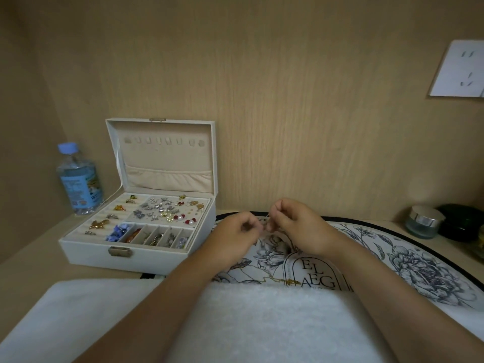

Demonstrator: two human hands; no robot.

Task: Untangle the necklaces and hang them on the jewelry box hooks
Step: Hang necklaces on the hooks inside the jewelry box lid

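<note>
Wood-walled desk (pixel 39 271). Jewelry box (pixel 91 254) at left, lid upright, hooks (pixel 162 140) in lid. Left hand (pixel 235 238) and right hand (pixel 296 226) pinch fine necklace (pixel 290 281) chain above floral mat (pixel 419 265); pendant end lies at towel (pixel 262 323) edge.

Dim, warm, even light; the wooden wall (pixel 288 100) darkens toward the upper left corner. Wide-angle distortion bends the edges, and fine detail looks soft.

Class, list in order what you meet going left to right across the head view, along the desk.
Water bottle → jewelry box → left hand → right hand, both pinching the necklaces → glass jar → dark green container.
</note>
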